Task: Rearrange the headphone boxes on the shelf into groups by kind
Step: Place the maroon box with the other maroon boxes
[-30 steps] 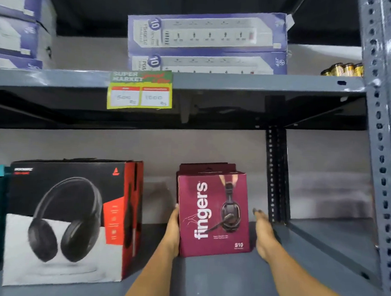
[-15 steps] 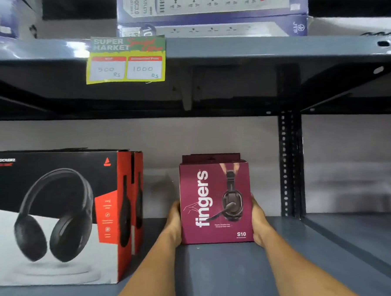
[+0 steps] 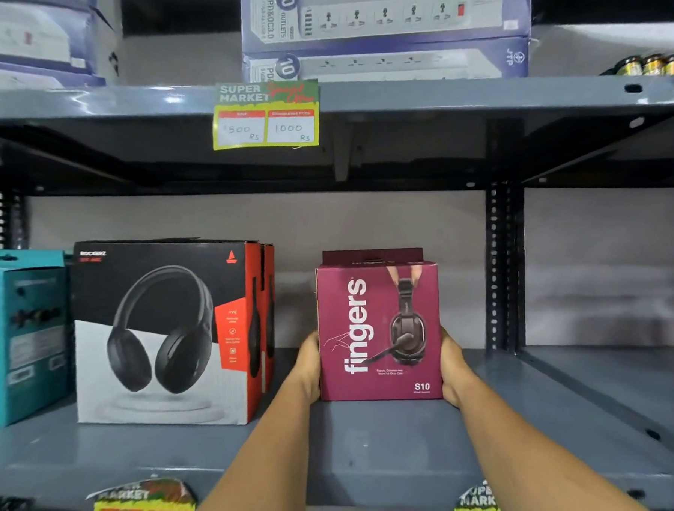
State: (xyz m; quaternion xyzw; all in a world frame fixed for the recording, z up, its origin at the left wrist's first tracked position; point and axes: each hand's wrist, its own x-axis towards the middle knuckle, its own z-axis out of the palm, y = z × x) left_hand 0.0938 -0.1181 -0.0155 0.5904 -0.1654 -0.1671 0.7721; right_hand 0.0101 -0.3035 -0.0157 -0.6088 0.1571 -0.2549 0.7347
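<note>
maroon headphone box (image 3: 380, 330), "fingers s10" printed on its face: upright on the grey shelf (image 3: 376, 445), mid-shelf, with a second maroon box (image 3: 372, 254) of the same make showing just behind its top edge. left hand (image 3: 309, 365) pressed flat to its left side, right hand (image 3: 449, 368) to its right side; the fingers reach back along the box walls out of view, but both palms clamp it. change noted: a second ago the right hand lay open on the shelf, apart from the box; now it has closed in and the box is held on both sides. judged meaning: the box is either being squared up against its twin behind or readied for a shift; whether its base has left the shelf cannot be told. left of the maroon box, across a bare gap: black-and-red headphone box (image 3: 163, 332), large, upright, with a second red-sided box (image 3: 266, 318) tight behind it, so that kind looks already paired. further left of the maroon box, at the frame edge: teal headphone box (image 3: 17, 336), blurred. right of the maroon box: perforated upright post (image 3: 501, 264), then a bare shelf bay. above the maroon box: upper shelf edge with a yellow price tag (image 3: 266, 113), and on it stacked power strip boxes (image 3: 382, 27). obstruction: none near; the post limits travel to the right.
</note>
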